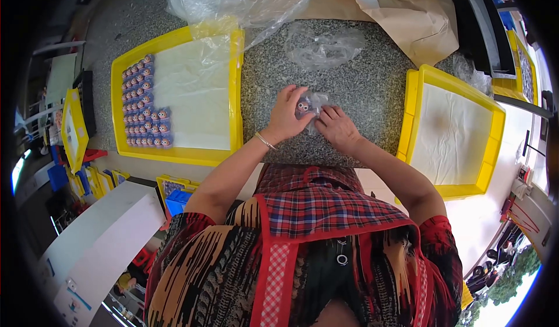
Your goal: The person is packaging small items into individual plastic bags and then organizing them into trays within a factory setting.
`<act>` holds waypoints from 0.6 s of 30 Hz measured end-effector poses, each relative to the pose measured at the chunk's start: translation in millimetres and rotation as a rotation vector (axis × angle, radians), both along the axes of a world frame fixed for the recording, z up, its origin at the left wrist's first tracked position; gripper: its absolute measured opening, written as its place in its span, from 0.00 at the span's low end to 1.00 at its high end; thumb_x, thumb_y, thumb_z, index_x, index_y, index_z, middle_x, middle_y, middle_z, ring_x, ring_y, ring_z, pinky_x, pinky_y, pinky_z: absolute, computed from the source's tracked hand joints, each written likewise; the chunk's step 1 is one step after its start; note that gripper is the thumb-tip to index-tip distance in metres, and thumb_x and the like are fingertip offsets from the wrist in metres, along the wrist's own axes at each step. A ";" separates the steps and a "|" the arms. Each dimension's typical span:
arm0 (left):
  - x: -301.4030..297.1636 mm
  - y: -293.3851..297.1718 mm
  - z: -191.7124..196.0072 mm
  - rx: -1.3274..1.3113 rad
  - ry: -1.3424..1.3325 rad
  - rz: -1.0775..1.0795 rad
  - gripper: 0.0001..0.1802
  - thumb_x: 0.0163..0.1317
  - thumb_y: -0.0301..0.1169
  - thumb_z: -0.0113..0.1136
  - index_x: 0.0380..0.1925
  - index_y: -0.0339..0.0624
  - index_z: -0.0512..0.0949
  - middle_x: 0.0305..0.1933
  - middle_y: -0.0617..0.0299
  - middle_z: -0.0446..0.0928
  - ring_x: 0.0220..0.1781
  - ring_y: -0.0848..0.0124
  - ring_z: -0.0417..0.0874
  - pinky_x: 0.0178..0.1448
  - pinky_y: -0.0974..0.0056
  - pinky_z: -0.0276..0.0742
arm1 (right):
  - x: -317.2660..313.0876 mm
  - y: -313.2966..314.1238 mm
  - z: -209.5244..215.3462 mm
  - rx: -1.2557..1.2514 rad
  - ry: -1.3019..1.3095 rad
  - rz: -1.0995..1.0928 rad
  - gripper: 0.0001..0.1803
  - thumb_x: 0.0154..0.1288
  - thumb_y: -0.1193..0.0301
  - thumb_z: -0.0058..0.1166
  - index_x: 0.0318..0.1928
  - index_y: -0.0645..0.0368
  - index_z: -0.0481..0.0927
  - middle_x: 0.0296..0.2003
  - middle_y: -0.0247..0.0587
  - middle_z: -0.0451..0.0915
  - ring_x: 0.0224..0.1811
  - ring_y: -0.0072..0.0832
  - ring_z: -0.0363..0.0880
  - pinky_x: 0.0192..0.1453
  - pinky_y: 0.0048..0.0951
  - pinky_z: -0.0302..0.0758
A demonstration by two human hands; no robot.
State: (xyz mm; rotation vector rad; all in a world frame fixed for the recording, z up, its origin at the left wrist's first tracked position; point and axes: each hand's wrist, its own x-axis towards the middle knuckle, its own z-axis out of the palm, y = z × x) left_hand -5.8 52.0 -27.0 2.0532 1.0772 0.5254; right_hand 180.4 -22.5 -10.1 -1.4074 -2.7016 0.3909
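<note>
A small figurine with big round eyes [303, 106] lies on the speckled stone tabletop, in or against a clear plastic bag [317, 101]. My left hand [285, 114] curls round the figurine, thumb on the near side and fingers on the far side. Just right of it, my right hand [338, 130] has its fingers bent down onto the bag's edge. How firmly the right fingertips pinch the film is hard to see. Several similar figurines [140, 108] stand in rows in the left part of a yellow tray [236, 94] lined with white sheet.
At right stands a second yellow tray [492, 158] with a white liner. Crumpled clear plastic [323, 47] lies beyond my hands. A large clear bag [233, 1] overhangs the left tray's far edge, and brown paper [416, 24] covers the far right beside a black bin [486, 30].
</note>
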 end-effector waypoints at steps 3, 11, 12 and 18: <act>-0.9 10.9 -0.4 0.045 0.147 0.000 0.27 0.44 0.25 0.65 0.49 0.46 0.73 0.53 0.50 0.67 0.55 0.52 0.71 0.51 0.58 0.74 | -7.8 8.9 22.1 -0.213 -0.024 -0.019 0.15 0.54 0.72 0.51 0.44 0.59 0.75 0.46 0.47 0.73 0.56 0.43 0.69 0.63 0.44 0.63; 51.8 0.3 35.3 -0.068 0.058 -0.046 0.27 0.45 0.18 0.59 0.50 0.45 0.74 0.46 0.56 0.70 0.43 0.57 0.76 0.45 0.60 0.76 | 49.8 1.0 69.7 -0.915 1.250 -0.616 0.14 0.62 0.74 0.46 0.49 0.61 0.73 0.48 0.46 0.76 0.46 0.37 0.78 0.49 0.37 0.75; 67.1 1.2 52.9 -0.049 -0.016 -0.082 0.28 0.45 0.17 0.58 0.50 0.46 0.75 0.46 0.56 0.69 0.43 0.57 0.76 0.45 0.61 0.76 | 63.7 -0.8 74.7 -1.098 1.649 -0.736 0.15 0.64 0.74 0.45 0.51 0.62 0.72 0.48 0.47 0.76 0.46 0.36 0.78 0.49 0.36 0.76; 257.7 -5.0 84.5 -0.233 -0.372 -0.227 0.28 0.49 0.13 0.53 0.51 0.45 0.76 0.42 0.55 0.70 0.41 0.57 0.76 0.43 0.64 0.77 | 215.2 -41.2 71.2 -0.815 2.639 -0.736 0.16 0.67 0.73 0.43 0.54 0.63 0.69 0.51 0.47 0.76 0.48 0.34 0.78 0.49 0.36 0.78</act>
